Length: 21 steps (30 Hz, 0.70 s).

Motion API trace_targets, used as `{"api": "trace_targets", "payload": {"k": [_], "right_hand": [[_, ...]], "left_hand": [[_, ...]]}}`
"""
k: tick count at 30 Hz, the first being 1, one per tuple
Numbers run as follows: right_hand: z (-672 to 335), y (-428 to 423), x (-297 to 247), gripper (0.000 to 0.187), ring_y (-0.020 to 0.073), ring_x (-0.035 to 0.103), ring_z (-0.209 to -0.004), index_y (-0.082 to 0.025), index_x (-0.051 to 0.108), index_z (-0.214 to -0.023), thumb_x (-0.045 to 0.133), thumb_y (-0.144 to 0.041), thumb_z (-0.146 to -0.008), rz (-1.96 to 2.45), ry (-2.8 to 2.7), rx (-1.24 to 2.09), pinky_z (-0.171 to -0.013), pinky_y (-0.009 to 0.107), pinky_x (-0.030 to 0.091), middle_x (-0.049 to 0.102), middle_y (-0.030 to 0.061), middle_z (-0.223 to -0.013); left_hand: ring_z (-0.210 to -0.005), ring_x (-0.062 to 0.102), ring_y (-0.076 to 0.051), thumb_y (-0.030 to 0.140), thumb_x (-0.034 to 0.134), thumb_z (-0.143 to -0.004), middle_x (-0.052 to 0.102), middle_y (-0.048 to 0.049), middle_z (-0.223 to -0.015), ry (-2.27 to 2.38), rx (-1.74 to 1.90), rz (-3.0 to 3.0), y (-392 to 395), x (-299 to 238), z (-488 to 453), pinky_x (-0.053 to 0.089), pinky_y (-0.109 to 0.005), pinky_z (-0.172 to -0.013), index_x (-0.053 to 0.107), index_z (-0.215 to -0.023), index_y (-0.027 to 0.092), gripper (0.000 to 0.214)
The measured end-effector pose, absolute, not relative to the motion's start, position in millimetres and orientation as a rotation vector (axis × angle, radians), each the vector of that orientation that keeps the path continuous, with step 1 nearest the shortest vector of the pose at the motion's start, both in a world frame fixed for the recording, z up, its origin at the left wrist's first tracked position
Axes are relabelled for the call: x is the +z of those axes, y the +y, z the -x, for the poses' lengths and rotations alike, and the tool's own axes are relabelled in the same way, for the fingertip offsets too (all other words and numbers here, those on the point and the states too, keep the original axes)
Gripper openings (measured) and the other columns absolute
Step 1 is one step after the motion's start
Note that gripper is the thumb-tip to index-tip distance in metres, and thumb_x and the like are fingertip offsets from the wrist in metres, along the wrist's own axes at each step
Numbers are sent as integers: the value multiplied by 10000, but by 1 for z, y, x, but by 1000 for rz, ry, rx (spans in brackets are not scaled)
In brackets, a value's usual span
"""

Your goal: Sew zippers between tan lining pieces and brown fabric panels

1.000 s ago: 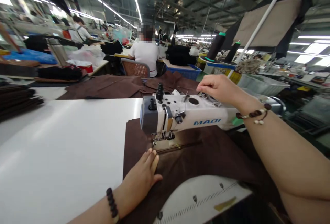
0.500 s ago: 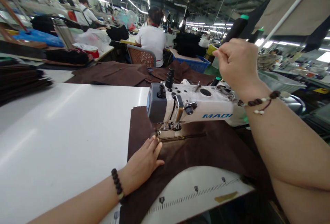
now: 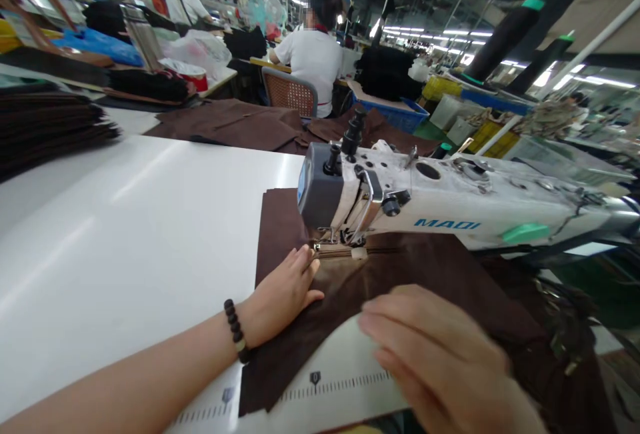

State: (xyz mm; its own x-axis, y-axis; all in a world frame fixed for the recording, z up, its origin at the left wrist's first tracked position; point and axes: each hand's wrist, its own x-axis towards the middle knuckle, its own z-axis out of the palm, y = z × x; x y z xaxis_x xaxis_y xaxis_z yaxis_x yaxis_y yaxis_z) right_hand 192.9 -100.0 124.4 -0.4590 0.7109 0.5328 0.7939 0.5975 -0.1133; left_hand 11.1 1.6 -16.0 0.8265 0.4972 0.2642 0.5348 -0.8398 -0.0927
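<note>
Your right hand: appearing blurred, being cut off by the bottom edge; its smeared fingers are leaving you unsure of any grip. Measuring scale: hiding partly behind that hand and, further left, under the brown fabric. Your left forearm: being cropped at the lower left. Sewing machine: running past the right edge. Dark fabric stack: being cut by the left edge.

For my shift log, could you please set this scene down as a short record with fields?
Left hand: laid on brown cloth, fingertips by the needle area
Right hand: blurred, partly covering the ruler markings; contact unclear
Sewing machine: white body, blue lettering
Bracelet: dark beads, left wrist
Far left: stacked dark cloth
Background: seated co-worker in white
</note>
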Motion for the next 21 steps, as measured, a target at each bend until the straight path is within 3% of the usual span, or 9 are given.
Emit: {"api": "trace_targets", "payload": {"k": [3,7,12,21], "right_hand": [[-180,-74,66,239,213,561,-928,-93,567,-1035,380,-192,-923,1268,-2367,-29,-824,354,476,609,109,-1013],[-188,-32,19,278,236,488,-1101,-114,540,-1125,478,-109,-854,1513,-2332,183,-970,432,402,543,119,-1170],[-189,-33,6,345,235,436,-1169,-117,506,-1179,486,-90,-835,1537,-2285,215,-1019,480,348,508,119,-1226],[-185,-37,-1,404,257,438,-1174,-94,477,-1238,465,-65,-836,1553,-2332,127,-1006,505,353,488,156,-1244]], "left_hand": [[-1191,434,-330,468,395,-895,524,-260,-1174,-767,-434,2848,1,-18,-9,399,-450,-975,508,-1114,-42,565],[-1167,461,-322,483,339,-906,545,-255,-1144,-773,-511,2841,2,-20,-7,406,-436,-966,506,-1105,-51,594],[-1156,467,-304,528,377,-878,526,-241,-1170,-867,-468,2916,3,-10,-7,413,-407,-962,478,-1148,-43,640],[-1195,422,-314,500,558,-796,507,-220,-1193,-929,-364,2968,3,-10,-10,372,-418,-1005,463,-1174,-7,638]]}}
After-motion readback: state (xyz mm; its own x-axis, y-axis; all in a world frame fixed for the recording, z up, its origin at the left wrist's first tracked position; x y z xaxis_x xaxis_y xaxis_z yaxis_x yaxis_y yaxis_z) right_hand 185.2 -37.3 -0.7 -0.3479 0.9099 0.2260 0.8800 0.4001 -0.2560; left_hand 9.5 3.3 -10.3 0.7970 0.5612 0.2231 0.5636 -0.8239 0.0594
